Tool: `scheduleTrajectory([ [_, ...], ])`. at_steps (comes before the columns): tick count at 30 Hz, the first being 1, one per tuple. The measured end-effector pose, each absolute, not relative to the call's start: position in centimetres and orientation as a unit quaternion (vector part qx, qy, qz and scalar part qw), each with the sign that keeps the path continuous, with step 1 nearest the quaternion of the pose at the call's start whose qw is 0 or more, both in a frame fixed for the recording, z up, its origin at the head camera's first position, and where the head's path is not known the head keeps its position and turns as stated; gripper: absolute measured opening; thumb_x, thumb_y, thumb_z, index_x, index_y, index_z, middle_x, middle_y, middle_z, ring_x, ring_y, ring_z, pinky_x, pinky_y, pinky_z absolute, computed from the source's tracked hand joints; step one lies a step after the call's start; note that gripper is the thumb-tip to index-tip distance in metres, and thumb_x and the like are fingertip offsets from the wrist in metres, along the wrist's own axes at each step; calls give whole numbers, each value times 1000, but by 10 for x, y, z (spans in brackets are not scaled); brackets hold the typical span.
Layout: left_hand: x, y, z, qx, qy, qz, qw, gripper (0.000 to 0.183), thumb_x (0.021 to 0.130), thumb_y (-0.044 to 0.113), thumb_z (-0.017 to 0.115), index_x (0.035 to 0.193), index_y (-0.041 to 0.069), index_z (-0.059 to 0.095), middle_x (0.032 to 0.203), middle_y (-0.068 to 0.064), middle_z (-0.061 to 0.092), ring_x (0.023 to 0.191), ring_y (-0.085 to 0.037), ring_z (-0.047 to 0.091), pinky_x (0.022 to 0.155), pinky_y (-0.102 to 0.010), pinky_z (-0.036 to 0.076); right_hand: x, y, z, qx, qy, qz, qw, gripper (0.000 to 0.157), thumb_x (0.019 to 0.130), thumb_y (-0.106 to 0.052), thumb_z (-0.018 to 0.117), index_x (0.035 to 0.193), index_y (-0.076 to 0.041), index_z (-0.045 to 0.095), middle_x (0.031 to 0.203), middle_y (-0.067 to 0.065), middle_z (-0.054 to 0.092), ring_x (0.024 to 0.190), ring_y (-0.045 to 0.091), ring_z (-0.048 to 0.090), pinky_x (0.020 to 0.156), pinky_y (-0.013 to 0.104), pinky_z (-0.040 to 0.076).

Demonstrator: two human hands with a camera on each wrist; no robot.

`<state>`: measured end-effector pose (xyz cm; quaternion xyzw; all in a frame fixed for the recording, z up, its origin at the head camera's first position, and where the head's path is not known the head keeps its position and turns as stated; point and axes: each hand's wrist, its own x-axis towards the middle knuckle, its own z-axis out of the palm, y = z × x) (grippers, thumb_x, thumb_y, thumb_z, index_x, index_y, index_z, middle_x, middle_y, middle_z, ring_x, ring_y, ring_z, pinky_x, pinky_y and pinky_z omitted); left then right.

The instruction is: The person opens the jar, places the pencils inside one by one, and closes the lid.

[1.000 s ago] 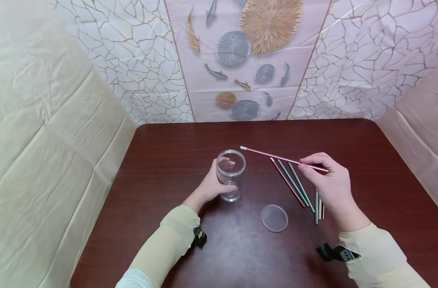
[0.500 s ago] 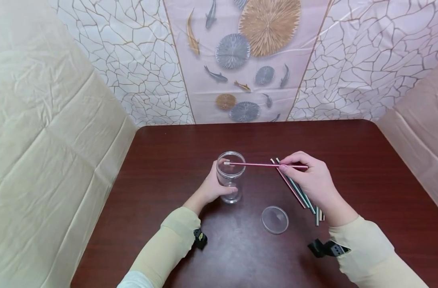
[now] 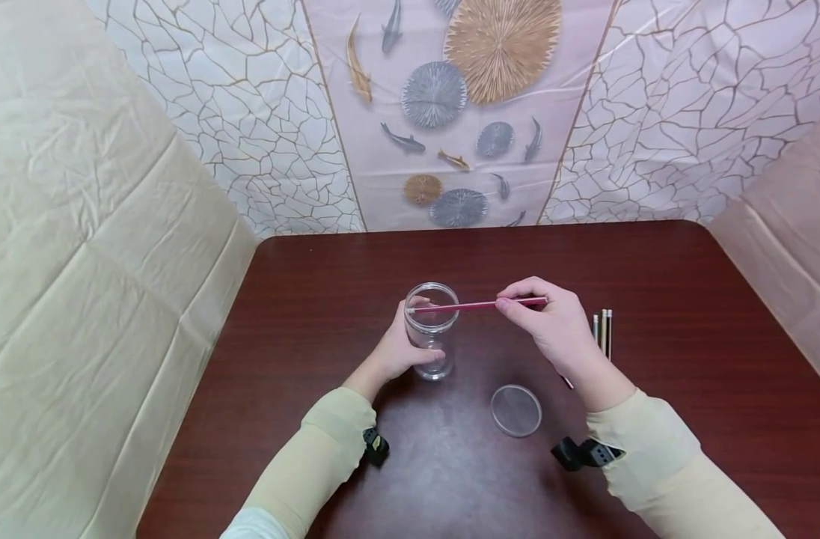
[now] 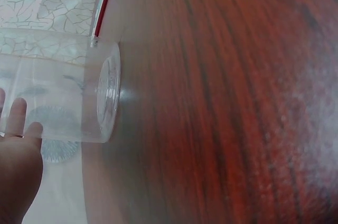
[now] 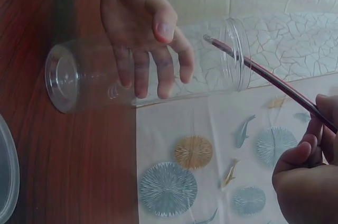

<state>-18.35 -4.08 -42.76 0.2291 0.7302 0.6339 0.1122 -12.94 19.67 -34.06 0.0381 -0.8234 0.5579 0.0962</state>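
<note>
One held pencil [image 3: 477, 305], one jar [image 3: 432, 328].

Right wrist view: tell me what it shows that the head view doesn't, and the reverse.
Only the right wrist view shows all four fingers of the left hand in full, through the clear jar. Only the head view shows the pencils lying on the table and the cream sleeves. Both show the jar, clear lid, right hand and its pink pencil.
</note>
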Motion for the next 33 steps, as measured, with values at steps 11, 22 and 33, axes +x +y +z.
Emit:
scheduleTrajectory([
  [11,-184,-42,-430,258,715,645,86,79,65,-8,77,128,-4,30,130,-24,48,118,-37,48,100,-34,36,-139,180,-344,43,-810,574,113,19,84,-19,72,95,-4,69,77,-8,64,70,12,52,59,22,42],
  [22,-184,-40,-432,263,700,658,85,79,65,-10,76,127,-9,28,129,-31,45,120,-41,43,103,-50,31,-151,148,-363,34,-768,622,149,19,84,-15,71,99,-3,69,86,0,66,74,12,54,63,20,44],
  [33,-184,-41,-431,262,718,639,86,79,66,-7,77,128,-6,29,128,-24,48,118,-33,48,100,-34,36,-155,139,-382,55,-796,579,170,20,81,-14,74,97,-3,69,92,9,65,76,13,50,63,17,40],
])
